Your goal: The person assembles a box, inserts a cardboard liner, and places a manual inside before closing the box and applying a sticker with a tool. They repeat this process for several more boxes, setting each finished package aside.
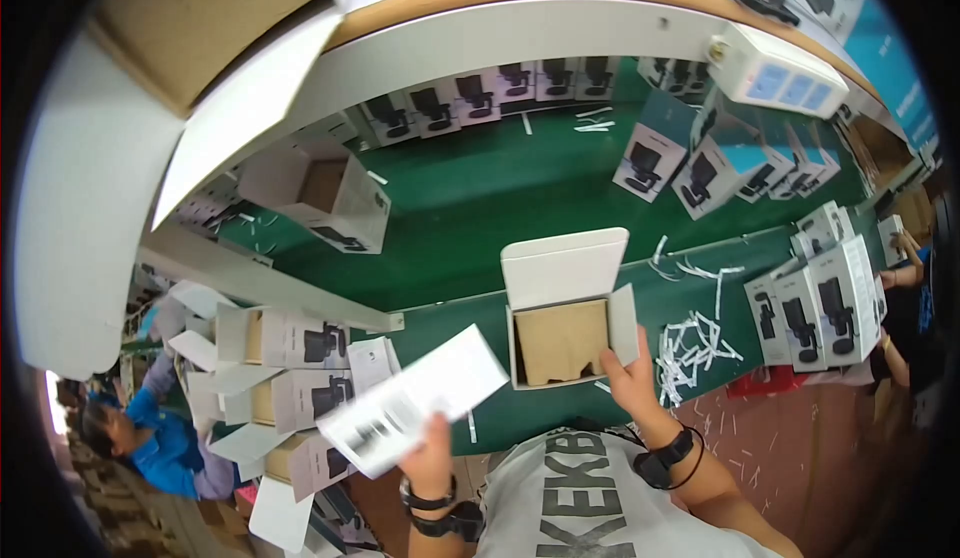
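My left hand [431, 456] is closed on a white printed leaflet [455, 370], thumb on top, and tilts it left of an open white carton [565, 266]. The leaflet has a dark picture on its near part. Directly in front of me, the carton stands on the green bench with its lid flap raised. Inside it lies a brown cardboard insert [562, 338] with a ragged notch at its near right corner. My right hand [630, 383] grips the carton's near right corner; some of its fingers are hidden behind the side wall.
Open cartons [308, 398] stand in a row at left, beside a small white stack of papers [373, 364]. Closed cartons [800, 313] stand at right. Paper strips [690, 353] are heaped right of my carton. Co-workers [165, 438] are on both sides. A white shelf beam [520, 33] crosses above.
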A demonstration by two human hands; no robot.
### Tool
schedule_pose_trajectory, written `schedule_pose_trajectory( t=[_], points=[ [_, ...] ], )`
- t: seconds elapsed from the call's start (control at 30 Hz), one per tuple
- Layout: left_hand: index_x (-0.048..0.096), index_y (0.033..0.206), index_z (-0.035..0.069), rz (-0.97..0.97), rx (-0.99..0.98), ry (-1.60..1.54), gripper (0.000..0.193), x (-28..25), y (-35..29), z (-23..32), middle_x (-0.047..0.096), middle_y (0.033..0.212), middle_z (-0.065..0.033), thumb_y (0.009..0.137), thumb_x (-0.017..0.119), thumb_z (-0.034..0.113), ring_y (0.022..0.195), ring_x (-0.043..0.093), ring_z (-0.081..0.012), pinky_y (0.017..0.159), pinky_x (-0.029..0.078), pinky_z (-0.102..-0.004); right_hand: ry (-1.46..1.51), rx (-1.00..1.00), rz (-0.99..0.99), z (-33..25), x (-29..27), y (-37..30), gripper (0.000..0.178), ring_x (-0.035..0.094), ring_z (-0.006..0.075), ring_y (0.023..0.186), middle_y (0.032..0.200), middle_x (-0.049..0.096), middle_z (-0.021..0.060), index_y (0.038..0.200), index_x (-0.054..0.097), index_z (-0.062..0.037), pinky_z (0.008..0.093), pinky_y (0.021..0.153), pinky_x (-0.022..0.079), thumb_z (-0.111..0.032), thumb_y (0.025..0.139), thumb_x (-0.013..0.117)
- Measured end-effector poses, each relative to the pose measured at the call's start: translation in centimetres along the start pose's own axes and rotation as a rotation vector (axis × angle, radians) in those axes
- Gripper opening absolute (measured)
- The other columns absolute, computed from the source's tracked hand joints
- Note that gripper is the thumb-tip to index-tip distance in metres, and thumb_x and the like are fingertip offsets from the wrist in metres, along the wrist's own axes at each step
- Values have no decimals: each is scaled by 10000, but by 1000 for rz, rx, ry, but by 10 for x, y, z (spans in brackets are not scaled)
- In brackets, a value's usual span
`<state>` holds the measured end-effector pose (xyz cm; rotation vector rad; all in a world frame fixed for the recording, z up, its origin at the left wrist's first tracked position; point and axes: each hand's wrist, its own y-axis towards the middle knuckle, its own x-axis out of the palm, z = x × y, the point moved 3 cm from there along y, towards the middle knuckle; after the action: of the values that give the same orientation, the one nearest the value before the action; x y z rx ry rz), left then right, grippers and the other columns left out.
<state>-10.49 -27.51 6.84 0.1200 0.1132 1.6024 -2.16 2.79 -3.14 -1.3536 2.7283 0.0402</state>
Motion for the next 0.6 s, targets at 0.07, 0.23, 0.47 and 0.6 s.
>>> schedule_pose_trajectory(
  t=[0.07,0.23,0.47,0.6],
  points=[
    [590,1248,-50,-178,340,386,354,36,-10,3,684,1045,-146,915,658,48,955,675,-291,856,540,-384,-59,-22,-27,-1,0,0,476,576,242,1148,1227,590,148,1364,486,16,370,1017,451,-34,912,624],
    [559,1347,-50,-303,382,565,564,88,-7,-23,647,1116,-200,800,674,23,1001,642,-340,864,524,-433,-140,-64,-47,10,-9,-4,514,565,170,1122,1237,592,81,1425,437,-3,325,1004,452,-12,941,611],
    [473,1429,-41,-162,295,416,685,108,2,-3,558,1289,-235,795,709,65,1088,601,-366,896,508,-438,-65,38,-92,12,-13,-3,581,588,246,1162,1318,554,162,1406,458,27,371,991,475,-104,901,713],
    [423,1462,-42,-299,158,553,730,96,0,-9,537,1314,-238,824,748,98,1123,586,-367,912,509,-438,-102,127,-311,-32,-39,-3,647,611,166,1042,1269,572,111,1428,451,15,305,889,500,-149,892,773]
  ],
)
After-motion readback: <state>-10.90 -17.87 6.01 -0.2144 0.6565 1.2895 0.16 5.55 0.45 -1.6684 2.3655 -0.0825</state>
